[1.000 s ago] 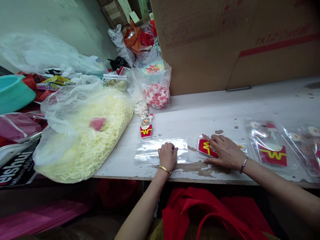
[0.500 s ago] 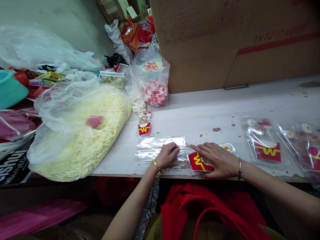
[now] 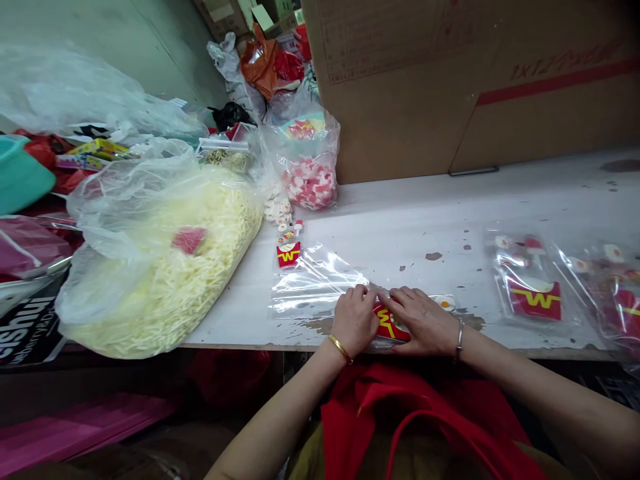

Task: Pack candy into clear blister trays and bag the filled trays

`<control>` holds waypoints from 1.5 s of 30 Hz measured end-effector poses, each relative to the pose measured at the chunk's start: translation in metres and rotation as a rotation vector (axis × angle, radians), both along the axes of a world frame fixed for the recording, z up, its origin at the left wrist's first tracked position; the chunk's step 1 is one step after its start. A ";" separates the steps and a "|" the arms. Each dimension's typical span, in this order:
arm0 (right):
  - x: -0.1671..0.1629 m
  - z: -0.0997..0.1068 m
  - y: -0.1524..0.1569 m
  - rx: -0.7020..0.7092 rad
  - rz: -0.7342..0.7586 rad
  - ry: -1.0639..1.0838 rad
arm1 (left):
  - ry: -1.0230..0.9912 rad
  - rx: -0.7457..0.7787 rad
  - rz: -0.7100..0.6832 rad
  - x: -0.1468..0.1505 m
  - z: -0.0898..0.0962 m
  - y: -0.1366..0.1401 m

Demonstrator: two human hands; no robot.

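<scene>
A flat packet [image 3: 386,325] lies near the front edge of the tabletop [image 3: 400,220], mostly covered by the two hands. Its visible part is a glossy red panel crossed by a bold yellow zigzag like a W, under transparent plastic that catches the light. Past the right hand [image 3: 425,323], the packet's far end shows a small fried-egg shape [image 3: 445,303], white and rounded with an orange-yellow yolk.

The right hand grasps the packet from above, fingers along its far side and thumb at the near side. The left hand [image 3: 356,322] is curled against the packet's left end, at the edge of a clear bag [image 3: 305,290]; its fingertips are hidden, so whether it pinches the film cannot be told. The bag is thin, smooth and shiny, lying mostly flat with bright creases and a raised fold.

The tabletop is pale, its coating worn into ragged brown patches. Just beyond the bag sits a smaller red-and-yellow pack [image 3: 289,255] with little food-shaped pieces above its panel. To the left slumps a big translucent sack [image 3: 200,293] of pale yellow, stringy bits. Behind it, a crinkled bag [image 3: 310,183] bulges with chunky pink and white pieces, beside a broad brown cardboard box [image 3: 400,120].
</scene>
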State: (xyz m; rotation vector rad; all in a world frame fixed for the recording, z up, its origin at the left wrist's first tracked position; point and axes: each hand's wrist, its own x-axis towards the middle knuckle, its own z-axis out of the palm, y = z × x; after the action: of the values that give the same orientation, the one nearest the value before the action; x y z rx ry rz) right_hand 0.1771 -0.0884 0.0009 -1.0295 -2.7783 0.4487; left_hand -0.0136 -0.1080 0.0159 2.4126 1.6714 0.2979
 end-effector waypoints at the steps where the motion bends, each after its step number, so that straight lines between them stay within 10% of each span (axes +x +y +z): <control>1: -0.001 0.000 0.000 0.005 -0.009 0.005 | 0.011 0.003 0.026 0.002 -0.002 -0.001; 8: 0.001 -0.003 0.002 0.031 -0.135 0.025 | 0.133 0.036 0.192 -0.017 -0.011 -0.012; 17: -0.017 -0.008 0.001 0.110 -0.307 -0.032 | 0.098 -0.099 0.075 0.002 -0.011 -0.024; 25: 0.007 -0.002 0.011 0.144 -0.086 0.017 | 0.118 -0.178 -0.297 0.005 0.028 0.016; 30: 0.035 -0.021 -0.015 0.194 -0.523 0.168 | 0.068 -0.177 -0.516 -0.018 0.028 0.070; 36: 0.047 -0.048 -0.042 0.138 -0.891 0.436 | -0.009 -0.384 -0.619 -0.022 0.009 0.087; 45: 0.026 -0.024 -0.035 -0.252 -0.721 0.738 | -0.336 -0.354 -0.575 0.014 0.018 0.083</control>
State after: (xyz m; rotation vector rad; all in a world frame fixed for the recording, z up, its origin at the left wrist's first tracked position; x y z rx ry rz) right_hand 0.2026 -0.1230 -0.0227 -1.4427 -1.6107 0.8500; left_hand 0.0000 -0.0251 0.0335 2.2847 0.7707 0.2654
